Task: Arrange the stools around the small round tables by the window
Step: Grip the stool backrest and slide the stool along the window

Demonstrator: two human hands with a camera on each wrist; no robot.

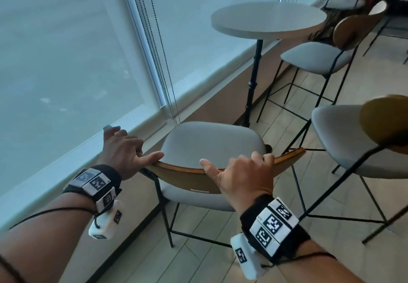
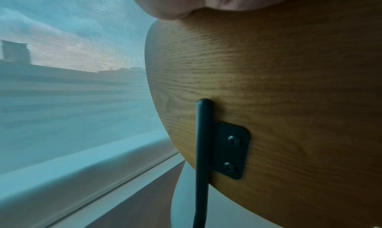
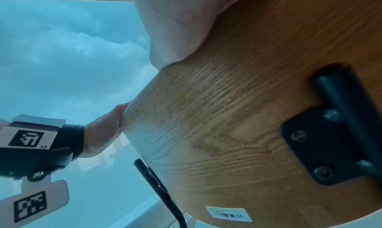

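A stool with a grey padded seat and a curved wooden backrest stands close in front of me, beside the window sill. My left hand holds the backrest's left end, thumb laid along the top edge and palm against the back. My right hand grips the right part of the top edge, fingers curled over it and thumb stretched out on the near side. The small round table on a black post stands beyond the stool. Both wrist views show palm skin pressed on the wood grain.
A second stool stands at the table's far right side, a third stool just right of mine. The window sill and blind cords run along the left. Pale plank floor lies below.
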